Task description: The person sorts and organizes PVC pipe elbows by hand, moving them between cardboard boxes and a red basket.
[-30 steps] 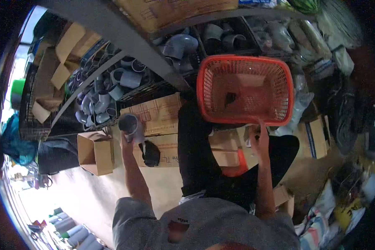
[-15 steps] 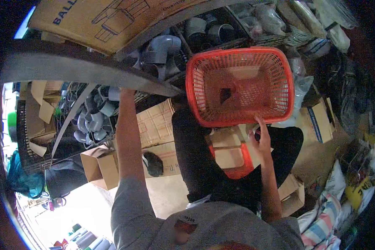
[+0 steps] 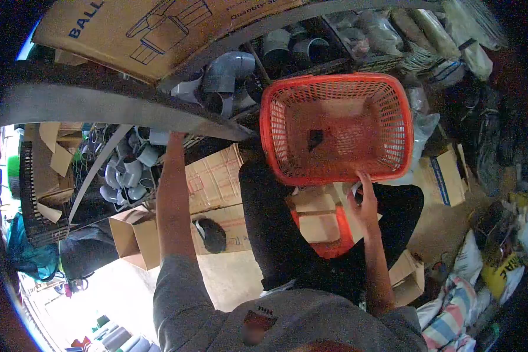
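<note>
Right hand [image 3: 366, 206] at the red basket [image 3: 311, 180], left hand [image 3: 175, 138] among grey pipe fittings [image 3: 126, 176]

Above and to the left of the basket is a large printed carton [image 3: 152, 35], with a curved grey beam [image 3: 105, 105] below it. The basket itself is tilted in front of the person, near the folded legs [image 3: 273, 217] in black trousers; a dark patch [image 3: 315, 139] shows inside it. Flattened cardboard [image 3: 214, 179] lies left of the basket, and a smaller open carton [image 3: 136, 237] stands farther left. The grey fittings are piled left of the basket, past the cardboard; larger grey elbows [image 3: 229, 67] sit up beside its upper left corner. A black item [image 3: 212, 234] rests on the cardboard, below and left of the basket.

The right hand is at the basket's near rim, its fingers parted and a fingertip at the edge. The left hand, reaching up left of the basket, is partly hidden by the beam, so I cannot tell its grip or whether it holds anything.
</note>
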Demonstrator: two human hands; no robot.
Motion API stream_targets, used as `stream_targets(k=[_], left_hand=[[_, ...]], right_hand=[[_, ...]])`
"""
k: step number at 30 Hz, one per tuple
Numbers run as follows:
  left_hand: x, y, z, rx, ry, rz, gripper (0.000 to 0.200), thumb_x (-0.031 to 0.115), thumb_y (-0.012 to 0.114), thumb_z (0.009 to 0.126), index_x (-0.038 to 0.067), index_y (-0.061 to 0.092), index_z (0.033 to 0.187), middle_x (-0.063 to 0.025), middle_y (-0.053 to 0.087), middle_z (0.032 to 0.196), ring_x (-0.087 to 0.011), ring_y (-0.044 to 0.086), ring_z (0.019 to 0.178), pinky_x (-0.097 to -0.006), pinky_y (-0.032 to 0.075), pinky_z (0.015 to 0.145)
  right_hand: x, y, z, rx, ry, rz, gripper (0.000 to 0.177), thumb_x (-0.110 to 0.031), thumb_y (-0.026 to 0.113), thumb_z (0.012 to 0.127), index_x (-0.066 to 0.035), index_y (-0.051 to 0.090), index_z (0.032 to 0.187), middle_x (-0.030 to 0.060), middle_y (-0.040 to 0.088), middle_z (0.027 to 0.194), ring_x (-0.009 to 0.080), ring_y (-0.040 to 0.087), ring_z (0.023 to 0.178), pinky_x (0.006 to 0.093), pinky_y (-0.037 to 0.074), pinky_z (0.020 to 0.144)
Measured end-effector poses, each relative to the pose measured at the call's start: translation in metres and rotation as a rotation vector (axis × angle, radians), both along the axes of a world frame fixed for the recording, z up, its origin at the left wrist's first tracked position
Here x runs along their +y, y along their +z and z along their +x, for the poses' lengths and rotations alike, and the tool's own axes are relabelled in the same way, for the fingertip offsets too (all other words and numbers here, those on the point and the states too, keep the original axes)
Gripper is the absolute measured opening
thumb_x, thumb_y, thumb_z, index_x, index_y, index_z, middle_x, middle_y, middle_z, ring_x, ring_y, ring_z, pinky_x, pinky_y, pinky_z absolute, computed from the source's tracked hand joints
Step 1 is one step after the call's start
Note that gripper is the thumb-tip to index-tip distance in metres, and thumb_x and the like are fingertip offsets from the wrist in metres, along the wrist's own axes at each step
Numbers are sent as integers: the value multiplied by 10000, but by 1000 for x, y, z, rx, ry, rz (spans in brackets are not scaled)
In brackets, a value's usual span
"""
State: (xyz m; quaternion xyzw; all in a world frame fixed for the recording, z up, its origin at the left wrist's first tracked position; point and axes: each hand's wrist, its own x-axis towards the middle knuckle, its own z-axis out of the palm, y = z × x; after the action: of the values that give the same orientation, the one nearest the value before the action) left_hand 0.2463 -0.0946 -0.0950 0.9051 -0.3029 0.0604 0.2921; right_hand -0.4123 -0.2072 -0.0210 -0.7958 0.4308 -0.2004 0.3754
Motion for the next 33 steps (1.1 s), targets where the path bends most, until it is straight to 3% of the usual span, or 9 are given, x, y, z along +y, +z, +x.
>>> stream_targets(k=[6,12,15,16,17,18,23,31,33], left_hand=[[16,13,-7,77,-77,41,495,336,655,932,72,566,1341,-149,618,1248,-301,583,1163,-459,474,977],[86,34,-107,132,-150,-156,451,309,644,942,64,589,1316,-149,647,1193,-289,609,1110,-436,495,929],[121,-24,-91,478,25,-61,403,283,621,956,64,602,1294,-122,657,1148,-264,619,1055,-390,522,852],[122,-26,-87,667,85,-141,388,274,613,961,64,606,1287,-113,660,1134,-256,622,1037,-375,531,826],[129,-33,-90,980,346,-554,383,273,605,970,73,601,1297,-93,667,1074,-236,628,994,-350,538,774],[129,-60,-49,1088,322,-481,447,331,620,966,91,570,1339,-72,681,1030,-236,644,991,-354,533,753],[56,-5,-33,685,106,-423,510,389,665,919,42,593,1286,-136,688,1000,-283,665,946,-385,539,750],[-16,2,2,-201,-86,185,638,481,738,844,-36,631,1201,-239,700,952,-357,698,873,-434,548,745],[-20,8,3,-352,-81,293,673,504,756,825,-56,640,1180,-265,703,940,-375,706,855,-447,550,744]], right_hand=[[-6,10,-4,-111,-30,-18,520,-35,591,936,-47,464,1440,135,530,1437,234,565,1256,371,501,983],[-15,25,-28,-325,-290,12,451,36,533,951,1,482,1398,126,570,1372,199,570,1242,326,507,961],[-20,27,-50,-380,-287,3,414,34,506,981,13,472,1393,146,572,1359,224,548,1288,305,491,973],[-18,30,-58,-360,-292,-1,403,-8,522,987,6,488,1388,137,562,1377,229,546,1277,332,488,985],[-17,33,-65,-339,-298,0,395,-50,539,992,-2,504,1383,128,552,1395,233,544,1267,359,485,997],[-17,33,-69,-364,-323,35,424,-37,545,977,4,487,1395,132,534,1417,240,527,1292,367,479,1000],[-31,44,-123,-18,-367,-207,423,-45,538,1007,34,456,1415,155,545,1391,228,534,1282,326,455,1012],[-25,12,-186,-146,-784,-44,397,-96,582,1005,46,518,1370,162,612,1318,234,562,1243,336,426,1058],[-33,12,-198,15,-757,-144,387,-135,593,1009,58,543,1340,166,630,1289,239,585,1209,342,427,1062]])
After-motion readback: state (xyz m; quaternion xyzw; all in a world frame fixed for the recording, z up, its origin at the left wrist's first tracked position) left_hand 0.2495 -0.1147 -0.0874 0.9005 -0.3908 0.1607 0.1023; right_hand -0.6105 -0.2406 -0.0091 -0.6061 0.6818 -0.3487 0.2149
